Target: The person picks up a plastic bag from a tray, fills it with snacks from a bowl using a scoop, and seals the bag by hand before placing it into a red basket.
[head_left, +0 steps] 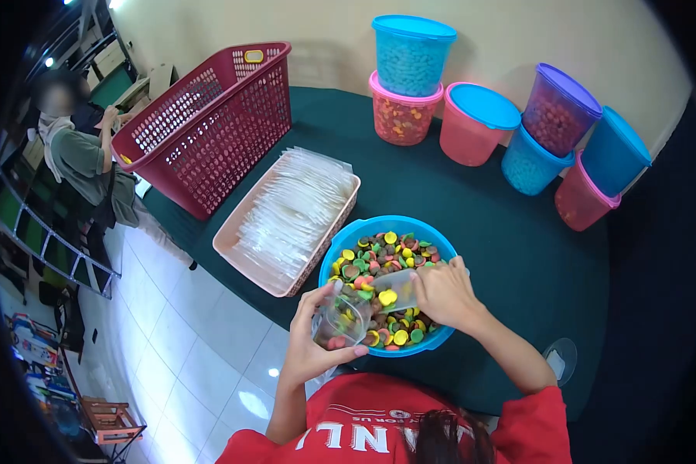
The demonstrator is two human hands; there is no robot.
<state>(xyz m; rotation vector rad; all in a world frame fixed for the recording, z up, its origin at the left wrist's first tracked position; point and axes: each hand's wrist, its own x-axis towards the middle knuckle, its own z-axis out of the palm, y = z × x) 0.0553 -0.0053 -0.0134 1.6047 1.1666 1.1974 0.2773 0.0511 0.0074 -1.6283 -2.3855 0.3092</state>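
My left hand (311, 340) grips a clear plastic pouch (346, 319), its open mouth tilted toward the bowl; a few coloured pieces show inside. In my right hand (447, 294) is a clear plastic scoop (397, 289) carrying yellow and green pieces, its front end close to the pouch's mouth. Both are over a blue bowl (450, 255) filled with small round pieces (387, 246) in yellow, green, pink and brown. Just left of the bowl stands a pink tray (232, 246) holding a row of clear plastic pouches (295, 207).
A maroon laundry basket (216, 127) stands at the table's left back. Along the wall are several lidded tubs (479, 124), some stacked. A clear round lid (558, 362) lies at right on the dark green tablecloth (518, 271). Another person (85, 158) stands beyond the basket.
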